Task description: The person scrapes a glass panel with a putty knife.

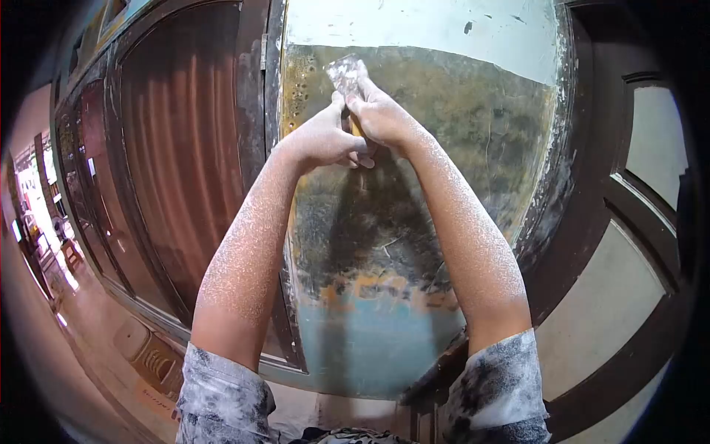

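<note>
Both of my hands are raised in front of a patchy wall (458, 111), wrapped round one scraper (345, 72). The scraper's whitish blade points up and a little left, near the wall's dark, stained area. My left hand (325, 139) holds the yellowish handle from the left, with its thumb and fingers around it. My right hand (376, 112) grips higher up, its fingers along the right side of the blade. White dust covers both hands and forearms. Part of the handle is hidden by my fingers.
A brown-framed window with a reddish curtain (177, 140) stands left of the wall. On the right is a dark door frame with pale panels (606, 288). A plastic chair (148, 351) is at the lower left on the tiled floor (96, 325).
</note>
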`<state>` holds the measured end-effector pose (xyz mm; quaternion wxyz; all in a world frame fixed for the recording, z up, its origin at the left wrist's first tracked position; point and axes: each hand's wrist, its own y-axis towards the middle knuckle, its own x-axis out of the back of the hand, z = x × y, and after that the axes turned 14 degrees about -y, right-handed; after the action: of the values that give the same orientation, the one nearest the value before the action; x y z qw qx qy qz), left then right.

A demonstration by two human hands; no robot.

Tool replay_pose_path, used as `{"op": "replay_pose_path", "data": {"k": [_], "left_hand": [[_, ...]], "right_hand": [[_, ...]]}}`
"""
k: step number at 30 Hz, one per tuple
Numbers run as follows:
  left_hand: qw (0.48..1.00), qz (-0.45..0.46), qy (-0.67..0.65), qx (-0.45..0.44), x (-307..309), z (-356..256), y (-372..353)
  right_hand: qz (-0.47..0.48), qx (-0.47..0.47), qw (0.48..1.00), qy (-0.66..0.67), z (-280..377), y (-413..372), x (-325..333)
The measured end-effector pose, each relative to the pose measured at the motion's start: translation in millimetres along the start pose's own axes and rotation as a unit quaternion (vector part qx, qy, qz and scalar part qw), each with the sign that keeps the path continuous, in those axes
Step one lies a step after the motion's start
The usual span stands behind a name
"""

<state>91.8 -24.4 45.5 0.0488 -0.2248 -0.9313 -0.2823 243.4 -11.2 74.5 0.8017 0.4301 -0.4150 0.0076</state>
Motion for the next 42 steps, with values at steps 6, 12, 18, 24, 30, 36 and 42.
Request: {"op": "replay_pose_path", "data": {"k": [6, 12, 18, 24, 30, 36, 42], "left_hand": [[0.992, -0.081, -0.035, -0.092, -9.6, 32.4, 29.2], [0.842, -0.359, 0.369, -0.162, -15.6, 30.5, 36.0], [0.794, -0.367, 0.484, -0.038, -41.1, -0.1, 31.5], [0.687, -0.347, 0.632, -0.09, -52.3, 20.2, 57.8], [0.728, -0.355, 0.576, -0.112, -61.0, 16.8, 79.9], [0.712, -0.366, 0.58, -0.154, -53.6, 14.3, 84.1], [0.72, -0.356, 0.578, -0.141, -55.1, 5.1, 81.4]], "right_hand": [[0.041, 0.032, 0.983, -0.176, -8.1, -4.0, 30.5], [-0.222, 0.038, 0.822, -0.522, -63.4, -4.3, 111.0], [-0.32, 0.01, 0.69, -0.649, -161.6, -9.7, 142.2], [-0.361, 0.017, 0.701, -0.615, -174.3, -11.8, 135.9], [-0.399, 0.046, 0.712, -0.576, -180.4, -9.8, 135.6], [-0.422, 0.061, 0.717, -0.551, -183.6, -7.4, 136.1], [-0.417, 0.06, 0.718, -0.554, -184.9, -10.2, 133.4]]}}
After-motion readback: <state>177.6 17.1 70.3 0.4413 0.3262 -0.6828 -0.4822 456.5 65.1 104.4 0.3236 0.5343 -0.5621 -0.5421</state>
